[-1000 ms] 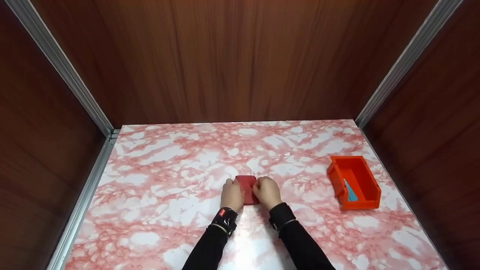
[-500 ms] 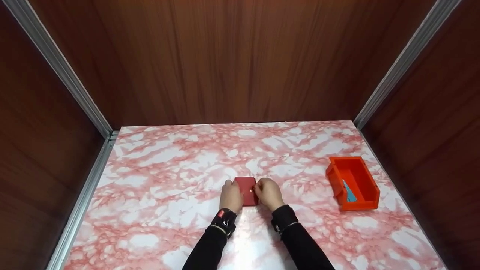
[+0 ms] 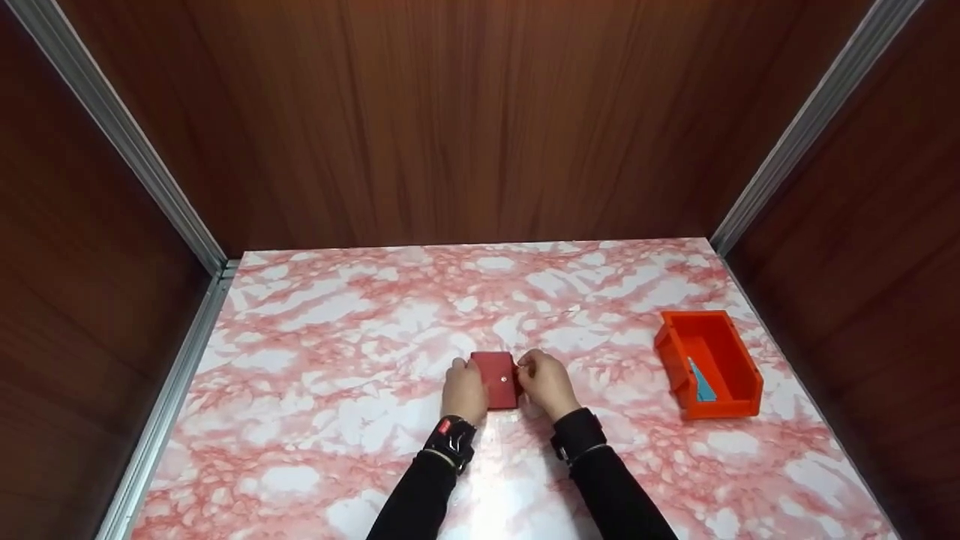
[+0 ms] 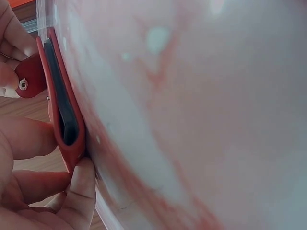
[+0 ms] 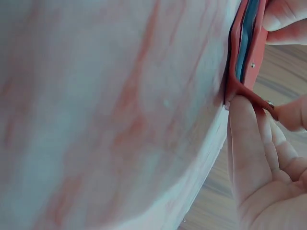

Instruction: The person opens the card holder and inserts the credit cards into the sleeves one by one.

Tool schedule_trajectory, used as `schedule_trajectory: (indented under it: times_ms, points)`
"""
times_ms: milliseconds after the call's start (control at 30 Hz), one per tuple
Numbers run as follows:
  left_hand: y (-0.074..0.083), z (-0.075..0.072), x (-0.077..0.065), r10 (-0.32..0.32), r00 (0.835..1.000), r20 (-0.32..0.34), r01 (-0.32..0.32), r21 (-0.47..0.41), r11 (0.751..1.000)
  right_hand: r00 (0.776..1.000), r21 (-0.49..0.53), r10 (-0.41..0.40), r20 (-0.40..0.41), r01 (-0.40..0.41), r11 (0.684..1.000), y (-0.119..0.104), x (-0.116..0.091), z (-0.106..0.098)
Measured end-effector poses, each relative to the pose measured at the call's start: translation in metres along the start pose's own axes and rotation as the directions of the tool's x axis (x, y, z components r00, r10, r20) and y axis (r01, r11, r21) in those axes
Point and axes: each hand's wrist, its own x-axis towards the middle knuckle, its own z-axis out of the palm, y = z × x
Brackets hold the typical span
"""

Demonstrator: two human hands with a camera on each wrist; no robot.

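Note:
A small red wallet (image 3: pixel 495 375) lies on the marbled tabletop, its stud showing on the upper face. My left hand (image 3: pixel 463 391) grips its left side, fingers on top and thumb against the lower edge in the left wrist view. At the opposite side my right hand (image 3: pixel 550 382) pinches the wallet's snap tab (image 4: pixel 33 79). That tab is unfastened and bent away from the stud, with its metal snap visible. Dark inner layers show along the wallet's end in both wrist views; its underside is hidden.
To the right stands an orange open-front bin (image 3: pixel 721 409) with a light-blue triangular piece (image 3: pixel 702 384) inside. Brown wood-grain panels (image 3: pixel 480 127) with metal corner rails (image 3: pixel 157 172) enclose the back and sides of the table (image 3: pixel 337 315).
My right hand has shifted slightly right, drawing the snap tab off the wallet's face and uncovering the stud. The left hand keeps its hold in place.

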Motion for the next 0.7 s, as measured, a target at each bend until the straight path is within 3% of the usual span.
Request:
schedule_trajectory:
  times_ms: [400, 700]
  points:
    - [-0.0011, 0.0024, -0.0007, -0.006, 1.0, -0.01, 0.006, -0.002, 1.0, 0.999, -0.071, -0.035, 0.001, 0.035, 0.997, 0.0011, -0.0007, -0.0082]
    - [-0.0002, 0.0004, -0.0012, 0.016, 0.999, -0.038, -0.014, 0.032, 0.999, 0.999, -0.185, -0.041, -0.034, 0.034, 0.982, 0.0061, -0.0007, -0.0088]
